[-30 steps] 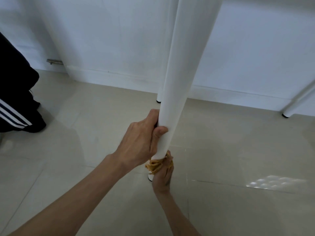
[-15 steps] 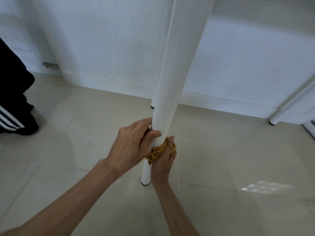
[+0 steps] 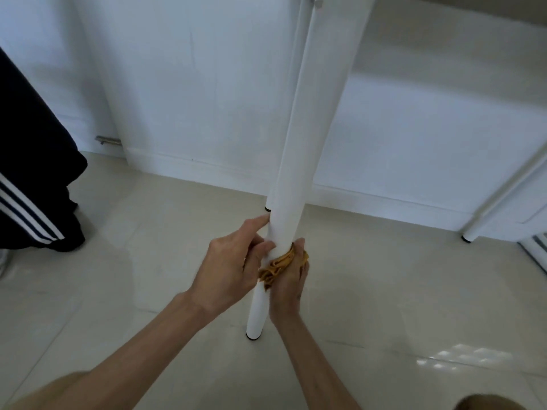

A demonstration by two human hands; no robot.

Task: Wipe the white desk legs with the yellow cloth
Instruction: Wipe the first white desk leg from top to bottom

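Yellow cloth (image 3: 278, 266) is bunched around the near leg (image 3: 299, 161), in its lower part, some way above the black foot that stands on the tile floor (image 3: 384, 321). The right hand (image 3: 288, 284) presses this cloth against the right side of the leg; its fingers are curled closed over the folds, so it holds the cloth and, through it, the leg. The left hand (image 3: 229, 266) is just above and to the left, half closed, with thumb and fingertips touching the bare white tube to steady it; it holds nothing else. To do this step well, I think the cloth should stay wrapped as far around the tube as possible and slide along it with even pressure, and then turn a little, so that the far side, which is hidden here, is also wiped. The left hand should keep clear of the cloth's path and only stop the leg from shaking. The short part between the cloth and the foot probably needs care too, because dust collects there. Farther away, a second leg (image 3: 291, 113) stands almost behind the first one, close to the white wall (image 3: 192, 99). At the far right a third leg (image 3: 503, 190) slants down to the floor. At the left edge a dark trouser leg (image 3: 29, 173) with white stripes is visible.
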